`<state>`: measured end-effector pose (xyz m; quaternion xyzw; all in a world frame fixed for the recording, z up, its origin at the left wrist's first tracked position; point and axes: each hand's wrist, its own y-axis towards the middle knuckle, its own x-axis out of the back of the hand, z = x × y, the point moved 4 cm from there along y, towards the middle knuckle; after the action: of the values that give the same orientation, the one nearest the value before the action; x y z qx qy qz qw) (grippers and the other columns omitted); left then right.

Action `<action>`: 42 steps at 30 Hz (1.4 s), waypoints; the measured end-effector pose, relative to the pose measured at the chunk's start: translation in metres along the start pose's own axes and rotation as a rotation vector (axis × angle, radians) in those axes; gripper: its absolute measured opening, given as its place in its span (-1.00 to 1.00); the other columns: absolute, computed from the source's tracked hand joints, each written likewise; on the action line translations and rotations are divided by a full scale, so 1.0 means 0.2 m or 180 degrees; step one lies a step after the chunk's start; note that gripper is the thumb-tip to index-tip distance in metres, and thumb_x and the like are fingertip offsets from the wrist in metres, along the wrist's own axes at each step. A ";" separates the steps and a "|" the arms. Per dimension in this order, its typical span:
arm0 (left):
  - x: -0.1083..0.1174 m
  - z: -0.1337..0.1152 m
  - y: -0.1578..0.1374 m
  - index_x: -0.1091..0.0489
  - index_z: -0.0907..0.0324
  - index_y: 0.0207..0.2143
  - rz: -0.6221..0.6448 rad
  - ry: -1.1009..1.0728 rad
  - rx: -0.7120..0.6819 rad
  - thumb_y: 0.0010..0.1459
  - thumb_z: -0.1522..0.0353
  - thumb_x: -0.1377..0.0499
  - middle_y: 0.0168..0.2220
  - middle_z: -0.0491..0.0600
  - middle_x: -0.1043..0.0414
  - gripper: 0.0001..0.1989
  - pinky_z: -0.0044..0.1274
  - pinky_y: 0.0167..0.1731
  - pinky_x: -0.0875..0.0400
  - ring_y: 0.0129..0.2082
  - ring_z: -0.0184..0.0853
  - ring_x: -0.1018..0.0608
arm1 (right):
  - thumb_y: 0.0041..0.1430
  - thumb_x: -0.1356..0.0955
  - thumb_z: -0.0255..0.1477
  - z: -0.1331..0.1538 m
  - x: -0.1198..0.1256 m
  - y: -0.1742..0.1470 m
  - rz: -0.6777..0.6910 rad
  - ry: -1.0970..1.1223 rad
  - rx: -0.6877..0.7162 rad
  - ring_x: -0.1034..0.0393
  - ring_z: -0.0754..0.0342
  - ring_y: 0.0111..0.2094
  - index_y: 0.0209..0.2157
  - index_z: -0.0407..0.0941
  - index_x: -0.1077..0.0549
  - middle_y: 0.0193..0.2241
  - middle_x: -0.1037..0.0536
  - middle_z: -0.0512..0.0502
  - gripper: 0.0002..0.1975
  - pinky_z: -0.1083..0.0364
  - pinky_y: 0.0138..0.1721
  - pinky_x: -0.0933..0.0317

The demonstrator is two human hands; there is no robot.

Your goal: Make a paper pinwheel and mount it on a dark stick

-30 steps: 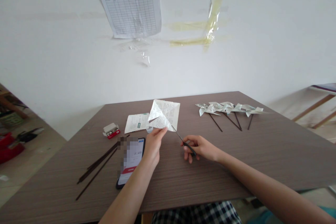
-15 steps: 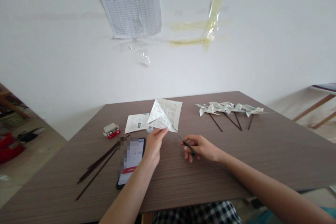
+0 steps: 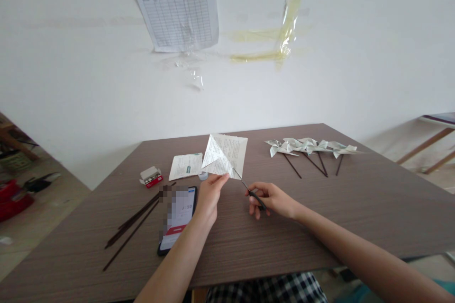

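the left hand [image 3: 210,196]'s grip pinches the paper [image 3: 231,149] by its lower edge, mid-frame above the table [image 3: 302,246]; the right hand [image 3: 269,197]'s grip is round the scissors [image 3: 257,200], blades at the paper's near corner. one slit shows at its left corner — other cuts i cannot tell. finished-looking pinwheels [image 3: 291,145] lie at right; sticks [image 3: 134,220] lower left and sheets [image 3: 183,164] left of centre seem unused.

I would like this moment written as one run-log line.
left hand: holds printed paper | right hand: holds scissors at paper's near edge | pinwheels: on table, right side
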<state>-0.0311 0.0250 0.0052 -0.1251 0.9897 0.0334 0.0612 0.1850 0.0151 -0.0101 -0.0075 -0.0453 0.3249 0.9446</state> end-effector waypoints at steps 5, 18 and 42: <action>-0.01 -0.01 -0.01 -0.54 0.04 -0.60 0.0019 0.0006 0.0025 -0.09 0.10 -0.57 -0.52 -0.09 -0.49 -0.66 -0.29 -0.03 -0.47 -0.25 -0.10 -0.60 | 0.29 -0.57 0.02 0.00 0.00 0.00 -0.0010 -0.0006 0.0015 -0.62 -0.02 -0.48 -0.07 -0.07 -0.49 -0.35 -0.79 -0.18 -0.51 0.07 -0.53 -0.16; -0.01 -0.01 -0.01 -0.59 0.05 -0.57 0.0014 0.0011 0.0007 -0.09 0.11 -0.56 -0.50 -0.07 -0.53 -0.70 -0.29 0.01 -0.46 -0.23 -0.09 -0.60 | 0.28 -0.57 0.07 -0.01 0.00 0.00 0.0024 -0.0015 -0.0004 -0.63 -0.01 -0.47 -0.05 -0.06 -0.50 -0.35 -0.78 -0.13 -0.47 0.09 -0.52 -0.19; -0.02 -0.01 -0.03 -0.62 0.05 -0.56 0.0044 -0.0045 -0.0011 -0.06 0.13 -0.58 -0.46 -0.04 -0.63 -0.72 -0.26 0.09 -0.50 -0.12 -0.04 -0.68 | 0.25 -0.59 0.04 0.02 -0.01 0.00 -0.0106 0.0013 0.0042 -0.63 -0.05 -0.45 -0.06 -0.05 -0.52 -0.34 -0.78 -0.15 -0.49 0.06 -0.53 -0.22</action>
<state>-0.0272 0.0208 0.0074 -0.1181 0.9900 0.0363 0.0677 0.1825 0.0136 -0.0071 -0.0011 -0.0413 0.3095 0.9500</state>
